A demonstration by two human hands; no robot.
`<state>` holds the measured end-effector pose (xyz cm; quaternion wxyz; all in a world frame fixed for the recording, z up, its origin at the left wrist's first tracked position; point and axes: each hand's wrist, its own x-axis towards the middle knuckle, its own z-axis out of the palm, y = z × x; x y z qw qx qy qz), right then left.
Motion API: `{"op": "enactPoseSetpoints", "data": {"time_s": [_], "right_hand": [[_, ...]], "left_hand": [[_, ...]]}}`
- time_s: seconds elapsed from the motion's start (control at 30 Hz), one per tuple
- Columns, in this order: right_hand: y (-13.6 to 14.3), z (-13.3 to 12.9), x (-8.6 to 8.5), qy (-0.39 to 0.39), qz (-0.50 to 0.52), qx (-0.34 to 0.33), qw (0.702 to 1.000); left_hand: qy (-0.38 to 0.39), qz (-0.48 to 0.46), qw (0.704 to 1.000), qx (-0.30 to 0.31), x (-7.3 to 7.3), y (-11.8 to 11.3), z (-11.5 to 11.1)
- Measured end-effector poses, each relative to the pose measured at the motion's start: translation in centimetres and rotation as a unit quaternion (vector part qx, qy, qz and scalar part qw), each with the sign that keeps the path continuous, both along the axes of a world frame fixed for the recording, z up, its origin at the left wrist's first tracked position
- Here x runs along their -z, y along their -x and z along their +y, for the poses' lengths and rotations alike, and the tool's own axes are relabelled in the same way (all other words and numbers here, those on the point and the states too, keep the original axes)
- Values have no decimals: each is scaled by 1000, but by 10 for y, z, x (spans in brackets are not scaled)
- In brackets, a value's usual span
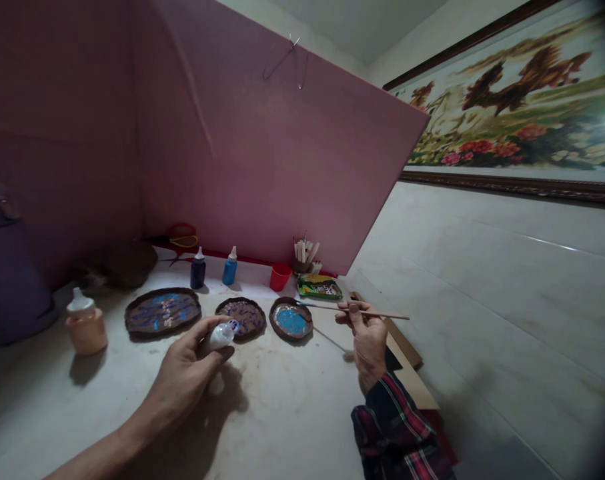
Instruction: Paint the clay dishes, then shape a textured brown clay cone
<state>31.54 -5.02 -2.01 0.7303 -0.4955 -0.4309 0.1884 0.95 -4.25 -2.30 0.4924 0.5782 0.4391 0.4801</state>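
Note:
Tilted in my left hand point(195, 353) is a small whitish bottle point(219, 337) with purple or blue paint at its end. My right hand point(365, 333) pinches a thin paintbrush point(377, 314), its tip pointing left over a small brown dish point(291, 320) painted blue inside. Behind the bottle lies a brown dish with purple marks point(247, 315), partly hidden by my left hand. Farther left sits a larger oval brown dish point(162, 313) with blue, purple and pale strokes.
Dark and blue paint bottles point(229, 268) stand behind the dishes, near a red cup point(280, 277), a green packet point(319, 287) and a holder of white sticks point(306, 253). At left are an orange paint bottle point(86, 327), a purple container point(12, 280) and scissors point(182, 237).

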Motion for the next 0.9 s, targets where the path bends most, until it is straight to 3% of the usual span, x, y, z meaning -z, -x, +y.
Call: {"op": "enactPoseSetpoints", "data": {"time_s": [0.33, 0.9], "right_hand": [[6, -1, 1, 27, -102, 33, 994], [7, -3, 3, 50, -118, 44, 991]], "left_hand": [[-4, 6, 1000, -9, -2, -2, -1], [4, 5, 1000, -1, 0, 0, -2]]}}
